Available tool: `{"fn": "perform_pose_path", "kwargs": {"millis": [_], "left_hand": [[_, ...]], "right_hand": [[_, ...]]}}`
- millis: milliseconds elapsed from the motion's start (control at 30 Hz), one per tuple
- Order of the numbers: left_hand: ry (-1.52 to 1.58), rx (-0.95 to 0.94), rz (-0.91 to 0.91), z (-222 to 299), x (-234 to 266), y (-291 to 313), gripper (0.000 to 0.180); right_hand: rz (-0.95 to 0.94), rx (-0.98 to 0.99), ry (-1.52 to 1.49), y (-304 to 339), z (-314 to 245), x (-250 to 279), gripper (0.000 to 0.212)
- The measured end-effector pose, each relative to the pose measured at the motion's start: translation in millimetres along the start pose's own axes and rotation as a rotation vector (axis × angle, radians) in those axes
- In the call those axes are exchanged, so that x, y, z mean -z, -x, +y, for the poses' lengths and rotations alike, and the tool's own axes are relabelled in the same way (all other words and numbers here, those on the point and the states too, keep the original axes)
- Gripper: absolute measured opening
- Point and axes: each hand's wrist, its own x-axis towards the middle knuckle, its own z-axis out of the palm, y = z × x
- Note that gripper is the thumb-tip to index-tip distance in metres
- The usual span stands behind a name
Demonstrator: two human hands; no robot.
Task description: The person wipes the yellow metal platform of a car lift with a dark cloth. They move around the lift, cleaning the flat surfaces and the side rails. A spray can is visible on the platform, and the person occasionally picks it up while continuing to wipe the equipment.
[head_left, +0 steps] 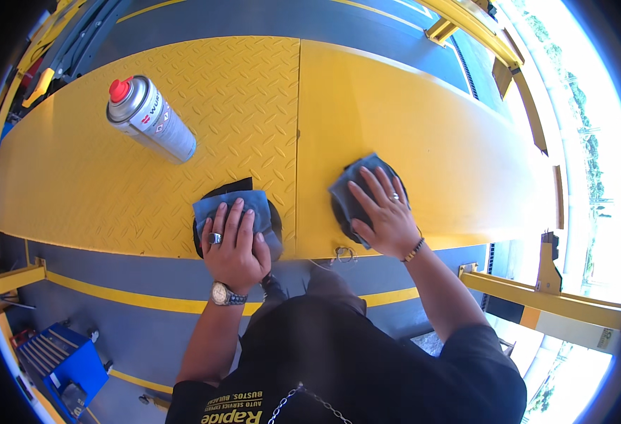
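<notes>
My left hand (233,244) lies flat on a blue-grey cloth (208,205), its fingers stretched out and pointing away from me. The cloth rests near the front edge of a yellow metal platform (254,92), on its raised-tread side. A darker edge shows around that cloth; whether it is shadow or more fabric I cannot tell. On the smooth half of the platform, my right hand (388,212) presses a second dark blue-grey cloth (346,187) with its fingers spread. A silver spray can (158,124) with a red cap stands on the tread plate, beyond my left hand.
A seam (298,120) divides the tread plate from the smooth plate. Below the front edge, a thin wire loop (344,254) shows between my arms. Yellow frame beams (536,293) flank the platform. A blue tool cart (63,364) stands on the grey floor (141,325) at lower left.
</notes>
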Motion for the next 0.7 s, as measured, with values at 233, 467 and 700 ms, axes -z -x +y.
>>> {"fn": "perform_pose_path", "kwargs": {"millis": [233,467,700], "left_hand": [[-0.015,-0.044,-0.014,5,2,-2,0.035],[-0.031,-0.033,-0.043,7,0,-6,0.035],[-0.028,-0.035,-0.052,10,3,-5,0.038]], "right_hand": [[0.228,-0.49,0.051,-54,196,-8,0.069],[0.252,-0.272,0.026,-203,84,5,0.069],[0.0,0.223,-0.039,14,11,3,0.059]]}}
